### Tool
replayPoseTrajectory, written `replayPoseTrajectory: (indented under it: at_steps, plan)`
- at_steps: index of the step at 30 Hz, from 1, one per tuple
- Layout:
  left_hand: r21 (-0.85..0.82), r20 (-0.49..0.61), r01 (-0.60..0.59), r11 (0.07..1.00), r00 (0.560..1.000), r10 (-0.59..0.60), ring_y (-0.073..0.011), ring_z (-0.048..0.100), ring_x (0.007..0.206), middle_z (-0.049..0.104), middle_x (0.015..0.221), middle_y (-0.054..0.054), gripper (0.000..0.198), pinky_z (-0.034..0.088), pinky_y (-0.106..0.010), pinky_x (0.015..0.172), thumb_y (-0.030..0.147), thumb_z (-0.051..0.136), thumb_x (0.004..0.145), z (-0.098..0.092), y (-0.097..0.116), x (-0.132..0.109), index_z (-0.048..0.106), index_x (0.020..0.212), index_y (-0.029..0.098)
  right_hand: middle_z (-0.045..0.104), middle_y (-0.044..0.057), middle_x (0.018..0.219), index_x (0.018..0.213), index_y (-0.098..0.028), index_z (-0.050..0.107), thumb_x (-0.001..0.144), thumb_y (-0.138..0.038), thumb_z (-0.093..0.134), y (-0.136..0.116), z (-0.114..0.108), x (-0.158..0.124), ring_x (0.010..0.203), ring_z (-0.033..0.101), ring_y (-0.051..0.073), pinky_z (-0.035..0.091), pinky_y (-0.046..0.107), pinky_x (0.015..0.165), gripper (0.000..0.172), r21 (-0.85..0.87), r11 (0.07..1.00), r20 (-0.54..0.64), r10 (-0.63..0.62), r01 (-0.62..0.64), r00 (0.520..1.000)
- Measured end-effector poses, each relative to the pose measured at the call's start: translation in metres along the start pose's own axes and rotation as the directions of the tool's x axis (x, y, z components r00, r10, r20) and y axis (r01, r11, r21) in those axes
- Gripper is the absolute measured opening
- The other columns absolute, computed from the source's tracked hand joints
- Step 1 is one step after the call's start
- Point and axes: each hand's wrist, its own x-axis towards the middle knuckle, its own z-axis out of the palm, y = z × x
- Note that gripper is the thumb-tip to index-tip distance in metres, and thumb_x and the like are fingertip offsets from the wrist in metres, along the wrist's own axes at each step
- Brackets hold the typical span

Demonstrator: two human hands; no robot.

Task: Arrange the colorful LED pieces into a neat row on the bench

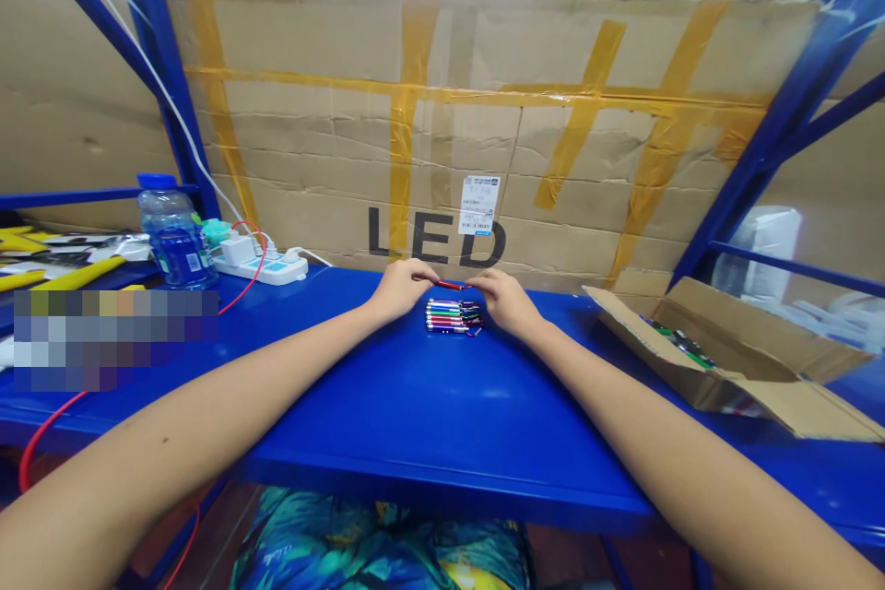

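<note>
My left hand (402, 290) and my right hand (510, 301) meet over the blue tabletop near its back. Between their fingertips stretches a slim red pen-like tube (452, 286), pinched at its left end by the left hand and at its right end by the right. Just in front of it lies a neat row of similar metallic tubes (446, 317) in purple, green, red, silver and blue. Small dark clips or loops (473, 319) show at the row's right end, close to my right hand. Finer details of the held tube are too small to make out.
An open cardboard box (719, 392) holding several such tubes stands right. At left are a bottle (176, 240), a white power strip (266, 268), a red cable (253, 281) and yellow-handled items (83, 275). A large taped cardboard sheet (332, 157) closes the back, between blue posts.
</note>
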Motion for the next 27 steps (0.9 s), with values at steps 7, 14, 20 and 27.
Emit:
replayPoseTrajectory:
  at_steps: [7,14,20,27]
  plan:
    - [0.132,0.009,0.044,0.990,0.999,-0.045,-0.0227,0.064,0.088,0.073,0.088,-0.006,0.017,0.047,-0.038,0.092,0.010,0.064,0.074,0.009,-0.037,0.008,0.077,0.073,0.022,0.068,0.012,0.105,0.119,-0.016,0.070,0.088,-0.004,0.042,0.008,0.015,0.000,0.098,0.056,0.022,0.042,0.030,0.088,0.043,-0.218,0.976,0.111,0.045,-0.020,0.993]
    - [0.271,0.061,0.071,0.960,0.994,-0.091,-0.0195,0.067,0.093,0.075,0.094,-0.004,0.020,0.050,-0.031,0.092,0.010,0.062,0.077,0.012,-0.039,0.011,0.078,0.083,0.020,0.068,0.010,0.105,0.119,-0.019,0.070,0.095,-0.015,0.040,0.010,0.016,-0.001,0.098,0.058,0.021,0.041,0.027,0.086,0.038,-0.284,0.953,0.122,0.146,-0.107,0.982]
    - [0.289,0.119,0.081,0.954,0.986,-0.120,-0.0199,0.067,0.096,0.076,0.096,-0.003,0.020,0.051,-0.031,0.092,0.010,0.062,0.077,0.015,-0.040,0.015,0.078,0.083,0.020,0.070,0.010,0.106,0.117,-0.020,0.071,0.095,-0.018,0.040,0.011,0.017,-0.001,0.099,0.060,0.021,0.040,0.026,0.086,0.038,-0.275,0.947,0.163,0.218,-0.167,0.962]
    - [0.294,0.165,0.092,0.951,0.975,-0.145,-0.0206,0.066,0.099,0.075,0.098,-0.003,0.019,0.050,-0.032,0.095,0.014,0.060,0.079,0.014,-0.039,0.016,0.077,0.086,0.020,0.068,0.012,0.111,0.115,-0.016,0.072,0.092,-0.015,0.040,0.010,0.018,0.000,0.103,0.057,0.021,0.040,0.027,0.092,0.039,-0.258,0.950,0.224,0.236,-0.177,0.946]
